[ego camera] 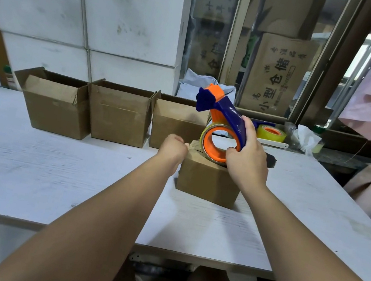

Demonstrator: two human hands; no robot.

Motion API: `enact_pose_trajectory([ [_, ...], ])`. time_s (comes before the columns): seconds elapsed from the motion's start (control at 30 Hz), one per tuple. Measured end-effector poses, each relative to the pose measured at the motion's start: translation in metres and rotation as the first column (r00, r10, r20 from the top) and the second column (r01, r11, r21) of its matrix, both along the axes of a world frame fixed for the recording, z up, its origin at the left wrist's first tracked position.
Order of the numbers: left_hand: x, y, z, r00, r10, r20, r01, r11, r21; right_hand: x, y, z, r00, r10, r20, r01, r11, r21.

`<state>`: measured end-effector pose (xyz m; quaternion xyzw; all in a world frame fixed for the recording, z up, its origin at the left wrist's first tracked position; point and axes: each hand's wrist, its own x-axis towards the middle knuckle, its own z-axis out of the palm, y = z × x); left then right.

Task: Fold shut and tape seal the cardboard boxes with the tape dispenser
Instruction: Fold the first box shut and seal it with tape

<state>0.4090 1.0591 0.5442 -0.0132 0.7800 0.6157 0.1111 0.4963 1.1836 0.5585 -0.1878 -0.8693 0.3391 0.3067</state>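
One closed box (207, 180) sits on the table (52, 167). My right hand (247, 160) grips the dispenser (221, 124), roll resting on the box top. My left hand (173, 148) curls at its left corner; I cannot tell if it pinches anything. Three open boxes (119, 117) stand behind.

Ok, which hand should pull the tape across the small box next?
Right, probably: the right hand grips the tape dispenser atop the small box, while the left hand is curled at its left top edge.

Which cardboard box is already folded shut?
The front box, under the tape dispenser; the three boxes behind it stand open.
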Motion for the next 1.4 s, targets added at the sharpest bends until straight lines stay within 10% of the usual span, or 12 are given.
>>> enact_pose_trajectory([
  [0.17,0.011,-0.015,-0.018,0.986,-0.109,0.13,0.122,0.988,-0.095,-0.001,-0.001,0.0,1.0,0.0,0.0,0.0,1.0,-0.002],
  [0.37,0.011,-0.002,-0.029,0.981,0.157,-0.114,-0.13,0.967,0.22,0.0,0.0,-0.001,1.0,0.0,-0.004,0.0,1.0,-0.005],
  [0.8,0.003,-0.009,-0.025,1.0,-0.022,0.008,0.015,0.86,0.51,-0.001,0.001,-0.004,1.0,0.003,-0.018,-0.003,1.0,0.0],
  [1.4,-0.009,-0.002,-0.031,0.97,-0.117,-0.215,0.173,0.948,0.267,-0.003,0.003,-0.006,1.0,-0.003,-0.016,0.003,1.0,0.006],
])
